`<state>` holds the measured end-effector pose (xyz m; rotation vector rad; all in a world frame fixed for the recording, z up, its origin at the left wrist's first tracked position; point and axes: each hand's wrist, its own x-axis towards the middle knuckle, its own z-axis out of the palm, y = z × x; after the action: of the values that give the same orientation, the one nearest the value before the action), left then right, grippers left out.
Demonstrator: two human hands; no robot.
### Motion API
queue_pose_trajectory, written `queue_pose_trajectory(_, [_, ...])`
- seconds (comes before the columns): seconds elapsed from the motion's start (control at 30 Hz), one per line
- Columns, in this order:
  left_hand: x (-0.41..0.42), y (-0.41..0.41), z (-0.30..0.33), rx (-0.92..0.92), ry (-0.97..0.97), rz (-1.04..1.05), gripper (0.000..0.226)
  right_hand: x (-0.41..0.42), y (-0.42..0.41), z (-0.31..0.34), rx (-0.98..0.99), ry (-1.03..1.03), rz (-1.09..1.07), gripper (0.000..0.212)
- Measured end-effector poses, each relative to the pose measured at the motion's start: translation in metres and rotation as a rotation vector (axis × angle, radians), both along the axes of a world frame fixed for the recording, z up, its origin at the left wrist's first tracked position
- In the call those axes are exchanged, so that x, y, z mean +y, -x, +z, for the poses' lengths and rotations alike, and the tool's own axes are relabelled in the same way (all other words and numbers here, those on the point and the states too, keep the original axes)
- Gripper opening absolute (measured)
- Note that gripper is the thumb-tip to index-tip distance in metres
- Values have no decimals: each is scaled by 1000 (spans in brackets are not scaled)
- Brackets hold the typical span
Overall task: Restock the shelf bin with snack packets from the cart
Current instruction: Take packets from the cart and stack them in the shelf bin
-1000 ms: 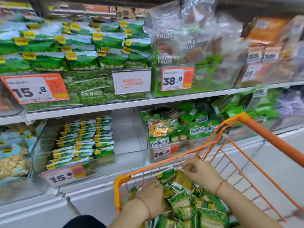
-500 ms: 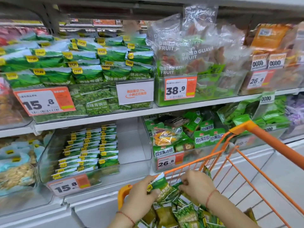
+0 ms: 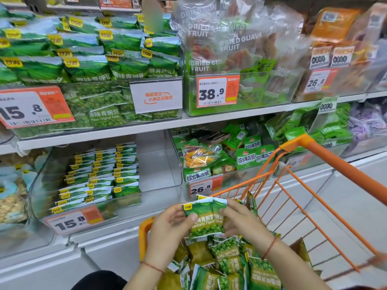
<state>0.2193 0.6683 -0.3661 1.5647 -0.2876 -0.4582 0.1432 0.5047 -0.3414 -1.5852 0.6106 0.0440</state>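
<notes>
Gathering stock: the left hand (image 3: 167, 227) and right hand (image 3: 240, 222) pinch two green snack packets (image 3: 204, 218) in curled fingers above the cart (image 3: 326, 160). Next they likely go up-left over the shelf bin (image 3: 159, 164) front lip, into its bare right side.

The held packet (image 3: 206, 219) reads "Garlic Flavor". Left of the hands, the bin tag (image 3: 73, 220) says 15.8; above, bags (image 3: 236, 41) read "DRIED GUAVA FRUIT", tagged (image 3: 217, 92) 38.9.

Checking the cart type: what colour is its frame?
Orange: the cart frame shows clearly in the head view, its only view.
</notes>
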Motion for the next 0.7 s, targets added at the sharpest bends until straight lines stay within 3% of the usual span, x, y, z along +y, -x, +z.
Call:
queue_pose_trajectory(0.07, [-7, 1, 2, -144, -82, 49, 20, 0, 1, 1, -15, -113, -43, 42])
queue_pose_trajectory(0.17, [-23, 6, 11, -344, -150, 8, 27, -7, 8, 2, -65, 49, 84, 34])
queue_pose_trajectory(0.3, [-35, 10, 15, -262, -172, -33, 15, -21, 19, 12, -62, 141, 103, 25])
queue_pose_trajectory(0.4, [-30, 12, 8, -351, -448, -287, 9, -37, 27, 14, -44, 175, -96, 19])
queue_pose_trajectory(0.5, [-36, 29, -2, -467, -702, -651, 18, -48, 32, 2, -57, 35, -222, 31])
queue_pose_trajectory(0.63, [-54, 43, -14, -626, -847, -630, 21, -48, 33, 0, -83, -136, -321, 30])
queue_pose_trajectory(0.7, [-61, 42, -17, -614, -903, -696, 31, -48, 32, -1, -91, -205, -348, 37])
